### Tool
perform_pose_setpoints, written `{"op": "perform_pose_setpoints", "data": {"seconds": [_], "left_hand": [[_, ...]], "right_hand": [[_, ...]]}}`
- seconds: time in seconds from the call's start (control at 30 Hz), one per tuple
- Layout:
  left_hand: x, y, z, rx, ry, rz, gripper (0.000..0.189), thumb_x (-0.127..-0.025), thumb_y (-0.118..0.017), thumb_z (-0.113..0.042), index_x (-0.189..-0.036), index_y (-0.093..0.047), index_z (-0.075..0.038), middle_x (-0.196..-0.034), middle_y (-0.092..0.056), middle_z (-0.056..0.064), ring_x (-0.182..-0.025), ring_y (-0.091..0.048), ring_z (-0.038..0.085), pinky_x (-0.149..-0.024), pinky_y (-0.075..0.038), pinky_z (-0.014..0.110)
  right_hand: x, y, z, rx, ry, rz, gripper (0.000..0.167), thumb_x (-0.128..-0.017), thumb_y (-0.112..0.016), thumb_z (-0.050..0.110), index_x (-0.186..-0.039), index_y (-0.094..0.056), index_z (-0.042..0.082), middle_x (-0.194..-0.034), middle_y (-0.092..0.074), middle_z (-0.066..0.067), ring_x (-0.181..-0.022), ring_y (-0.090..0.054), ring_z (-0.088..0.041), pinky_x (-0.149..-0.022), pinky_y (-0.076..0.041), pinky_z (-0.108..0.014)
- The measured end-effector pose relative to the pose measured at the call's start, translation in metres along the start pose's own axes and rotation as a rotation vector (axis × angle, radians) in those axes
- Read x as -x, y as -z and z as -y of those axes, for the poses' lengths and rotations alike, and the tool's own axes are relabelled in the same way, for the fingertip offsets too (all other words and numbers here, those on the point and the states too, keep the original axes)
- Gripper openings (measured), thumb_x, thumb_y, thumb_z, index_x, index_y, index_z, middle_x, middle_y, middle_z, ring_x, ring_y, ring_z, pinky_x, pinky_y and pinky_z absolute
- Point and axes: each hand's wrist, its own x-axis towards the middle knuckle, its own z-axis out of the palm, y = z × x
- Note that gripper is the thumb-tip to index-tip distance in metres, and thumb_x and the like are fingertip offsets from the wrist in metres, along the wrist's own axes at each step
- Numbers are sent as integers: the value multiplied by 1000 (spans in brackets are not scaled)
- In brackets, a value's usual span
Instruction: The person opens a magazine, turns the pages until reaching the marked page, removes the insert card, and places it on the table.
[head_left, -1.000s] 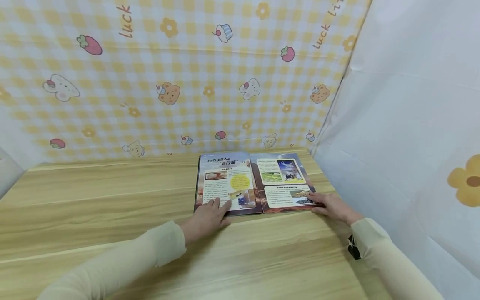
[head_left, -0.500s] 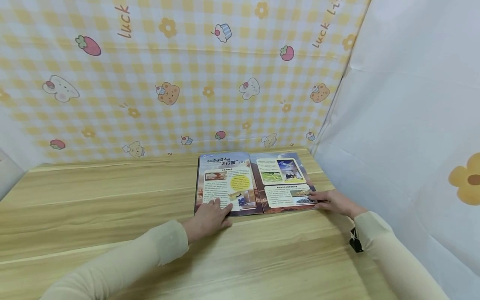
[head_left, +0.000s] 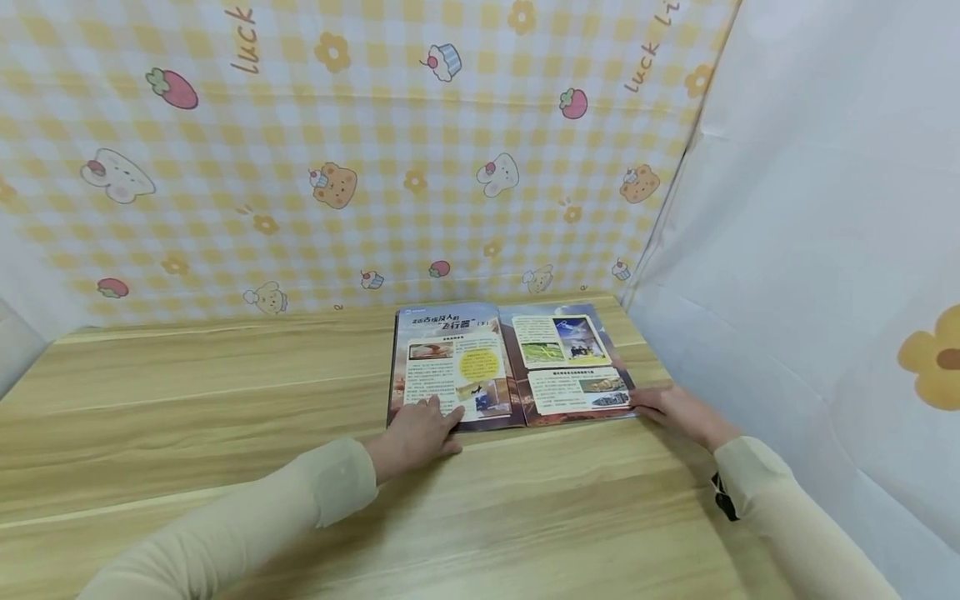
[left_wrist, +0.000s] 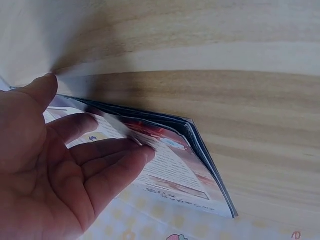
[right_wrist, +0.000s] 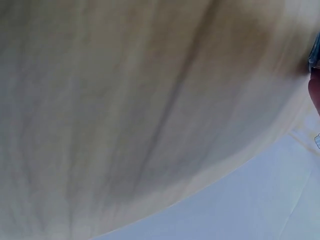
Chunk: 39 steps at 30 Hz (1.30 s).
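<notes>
An open magazine (head_left: 457, 367) lies flat on the wooden table, its two pages printed with text and pictures. My left hand (head_left: 416, 433) rests on the lower edge of the left page, with the fingers loosely extended. In the left wrist view that hand (left_wrist: 65, 165) has its fingertips on the page and the thumb apart at the near edge. At the lower right corner of the magazine, my right hand (head_left: 678, 412) touches the edge; whether it pinches a page is hidden. The right wrist view catches only a sliver of a finger (right_wrist: 315, 90) beside the magazine's edge (right_wrist: 314, 55).
The wooden table (head_left: 187, 400) extends left and toward me. A yellow checked cloth (head_left: 420, 125) hangs behind it. White fabric (head_left: 795, 250) hangs along the right side. A small black object (head_left: 723, 498) shows beside the right cuff.
My right hand has slid slightly right, off the page pictures to the corner edge. The left hand has hardly moved, and the magazine lies as before.
</notes>
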Motion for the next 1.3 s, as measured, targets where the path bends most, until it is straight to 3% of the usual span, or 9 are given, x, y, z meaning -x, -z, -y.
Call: {"op": "perform_pose_setpoints", "data": {"seconds": [0.17,0.3,0.47,0.73,0.8,0.93,1.07,1.17,1.3], "left_hand": [[-4,6,2,25,-7,15,53,-89,-55,-52,-128,-57,-16,-108,-64,21,-85,-64,32,-66,-54,48],[-11,15,6,79,-37,34,39,-87,-59,-49,-102,-64,-13,-80,-63,8,-64,-54,21,-58,-51,43],[-18,21,9,120,-76,12,34,-87,-63,-43,-81,-64,-9,-66,-59,4,-59,-48,18,-59,-48,36],[-34,31,-3,112,-7,-27,37,-88,-63,-38,-66,-60,-8,-60,-55,3,-54,-46,17,-53,-46,34],[-43,33,-12,126,-20,-56,35,-88,-63,-38,-68,-60,-10,-64,-59,4,-55,-51,18,-52,-47,35],[-68,37,-39,164,-140,-73,28,-90,-61,-40,-82,-61,-13,-80,-65,2,-69,-61,17,-58,-51,33],[-96,36,-76,181,-238,-46,36,-92,-57,-40,-114,-60,-11,-107,-67,3,-93,-64,18,-77,-54,35],[-113,32,-104,219,-264,-56,48,-93,-56,-39,-131,-52,-10,-121,-62,4,-105,-62,18,-85,-53,33],[-129,32,-132,266,-286,-99,48,-93,-56,-36,-134,-48,-10,-128,-58,3,-111,-59,15,-86,-51,27]], "right_hand": [[4,-2,1,42,-11,-44,22,-83,-64,-4,-102,-70,4,-100,-71,-12,-93,-67,-32,-76,-54,-43],[8,-5,4,50,-58,-84,19,-82,-64,-4,-99,-69,5,-98,-71,-11,-91,-67,-31,-75,-54,-44],[8,-8,8,22,-132,-162,13,-84,-64,-1,-95,-69,6,-97,-71,-12,-91,-67,-32,-78,-53,-46],[5,-9,8,91,-107,-294,15,-78,-69,-3,-90,-68,5,-89,-72,-11,-83,-68,-29,-71,-55,-42],[6,-9,8,98,-111,-305,16,-78,-69,-3,-91,-69,5,-89,-72,-11,-82,-68,-29,-71,-55,-42],[9,-6,10,95,-125,-319,19,-77,-69,-5,-93,-69,5,-91,-71,-10,-83,-68,-30,-72,-54,-43],[12,-5,12,116,-111,-375,21,-74,-72,-6,-92,-69,5,-90,-72,-9,-81,-68,-29,-69,-54,-42],[12,-5,13,141,-84,-419,22,-71,-74,-6,-90,-69,5,-89,-72,-10,-79,-68,-28,-67,-55,-41],[8,-3,15,161,-70,-429,24,-71,-74,-6,-91,-69,6,-89,-72,-10,-78,-69,-28,-65,-55,-39]]}}
